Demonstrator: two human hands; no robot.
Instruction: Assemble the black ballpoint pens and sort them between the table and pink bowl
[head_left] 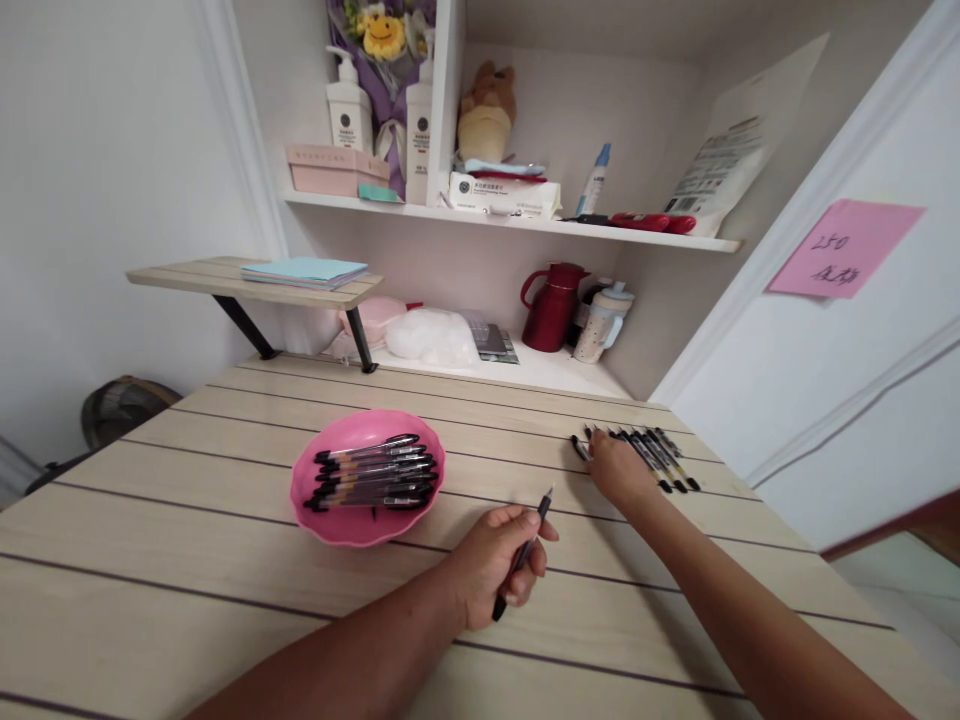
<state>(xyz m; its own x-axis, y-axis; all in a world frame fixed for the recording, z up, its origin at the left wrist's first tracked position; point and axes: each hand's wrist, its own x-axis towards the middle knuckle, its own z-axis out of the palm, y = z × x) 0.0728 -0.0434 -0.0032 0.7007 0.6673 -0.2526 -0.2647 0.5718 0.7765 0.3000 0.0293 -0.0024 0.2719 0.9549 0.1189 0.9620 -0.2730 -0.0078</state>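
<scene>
My left hand (504, 562) is closed around a black pen (520, 560) in front of the bowl's right side. The pen slants upward, its bare writing tip showing and no cap over it. Farther right, my right hand (619, 466) reaches to the left end of a row of black-capped pens (660, 455) lying side by side on the table. Its fingers are bunched at a small black pen cap (580, 448); the exact grip is partly hidden. A pink scalloped bowl (330, 530) to the left holds several clear-barrelled pens (379, 475) with black caps.
The wood-slat table (225, 500) carries a small raised shelf (187, 272) with blue paper (306, 271) at the back left. Behind stand a red jug (553, 308), a pale tumbler (602, 325) and a white plastic bag (431, 337). A pink note (846, 248) hangs on the right.
</scene>
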